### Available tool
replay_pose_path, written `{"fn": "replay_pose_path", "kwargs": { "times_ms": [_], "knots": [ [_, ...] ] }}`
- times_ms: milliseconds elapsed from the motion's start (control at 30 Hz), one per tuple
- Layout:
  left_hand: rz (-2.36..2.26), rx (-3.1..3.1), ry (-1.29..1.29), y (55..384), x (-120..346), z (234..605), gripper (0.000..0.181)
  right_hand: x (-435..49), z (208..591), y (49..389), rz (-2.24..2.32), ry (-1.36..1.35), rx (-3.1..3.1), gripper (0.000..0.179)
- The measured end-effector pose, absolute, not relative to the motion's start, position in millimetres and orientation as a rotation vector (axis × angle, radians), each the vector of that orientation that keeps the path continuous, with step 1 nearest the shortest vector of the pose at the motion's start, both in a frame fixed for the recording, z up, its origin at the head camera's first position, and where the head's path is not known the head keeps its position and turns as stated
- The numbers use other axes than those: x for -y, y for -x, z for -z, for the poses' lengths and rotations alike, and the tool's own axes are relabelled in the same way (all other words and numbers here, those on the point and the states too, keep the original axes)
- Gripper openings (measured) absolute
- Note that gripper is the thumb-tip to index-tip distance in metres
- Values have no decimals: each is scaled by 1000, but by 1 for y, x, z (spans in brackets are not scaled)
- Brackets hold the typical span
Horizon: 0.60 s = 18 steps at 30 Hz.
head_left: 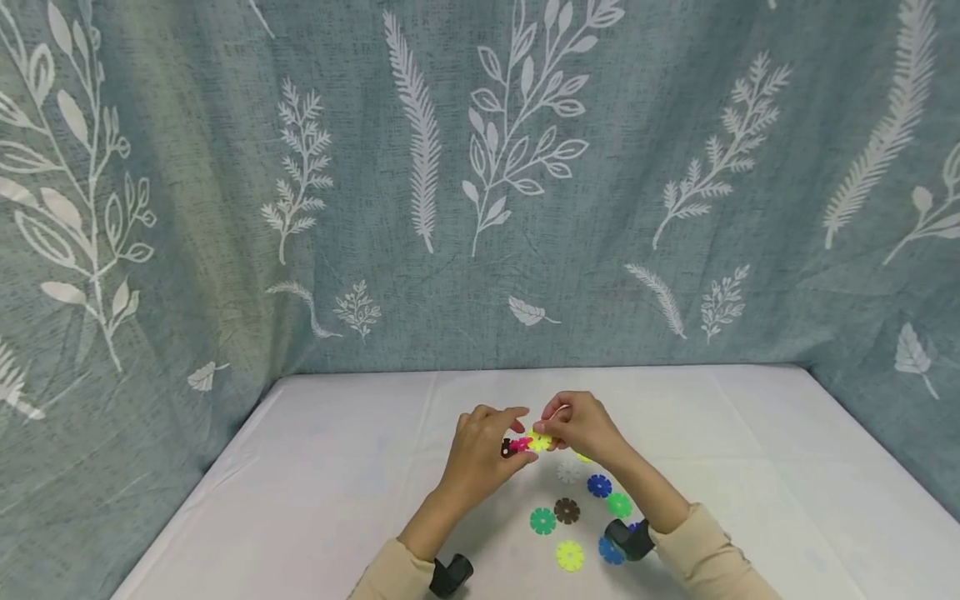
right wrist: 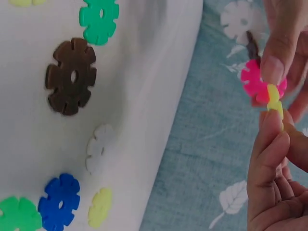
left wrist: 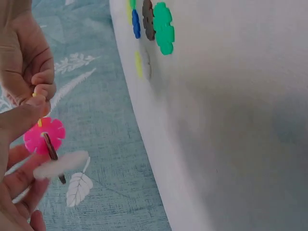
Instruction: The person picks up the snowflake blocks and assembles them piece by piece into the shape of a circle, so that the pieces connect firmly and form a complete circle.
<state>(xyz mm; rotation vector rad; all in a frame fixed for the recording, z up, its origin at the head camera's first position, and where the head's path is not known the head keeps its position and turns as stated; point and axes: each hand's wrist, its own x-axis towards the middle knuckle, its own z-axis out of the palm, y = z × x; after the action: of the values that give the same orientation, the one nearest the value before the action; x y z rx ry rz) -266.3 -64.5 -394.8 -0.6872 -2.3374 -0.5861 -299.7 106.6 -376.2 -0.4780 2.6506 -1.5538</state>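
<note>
Between my two hands is a short chain of notched interlocking plastic discs. A yellow disc (head_left: 539, 441) joins a pink disc (left wrist: 50, 135), followed by a brown disc (left wrist: 54, 153) seen edge-on and a whitish disc (right wrist: 241, 21) at the far end. My right hand (head_left: 587, 427) pinches the yellow disc between thumb and fingertips. My left hand (head_left: 480, 450) holds the chain at the pink disc, its thumb (right wrist: 273, 71) pressed near the yellow joint and its fingers behind. The chain is raised above the table, tilted differently piece by piece.
Loose discs lie on the white-covered table (head_left: 337, 492) below my hands: brown (head_left: 567, 511), teal green (head_left: 543, 521), yellow (head_left: 570, 556), dark blue (head_left: 599, 486), white (head_left: 568, 472) and several others. My right forearm partly covers some. A leaf-patterned curtain (head_left: 450, 317) hangs behind.
</note>
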Motion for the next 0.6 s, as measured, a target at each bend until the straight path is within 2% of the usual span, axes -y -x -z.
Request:
{"fn": "replay_pose_path", "kwargs": {
  "times_ms": [100,300,500,600],
  "knots": [
    [555,2358,691,267,63,395,47,-105,378,300,1572,486,-2636,14],
    [539,2359,725,267,62,395,37,-104,376,297,1582,482,-2650,13],
    [588,2389,709,269,63,392,33,-111,378,295,1602,601,-2595,22],
    [638,2403,671,271,64,392,33,-115,383,292,1552,656,-2634,20]
  ]
}}
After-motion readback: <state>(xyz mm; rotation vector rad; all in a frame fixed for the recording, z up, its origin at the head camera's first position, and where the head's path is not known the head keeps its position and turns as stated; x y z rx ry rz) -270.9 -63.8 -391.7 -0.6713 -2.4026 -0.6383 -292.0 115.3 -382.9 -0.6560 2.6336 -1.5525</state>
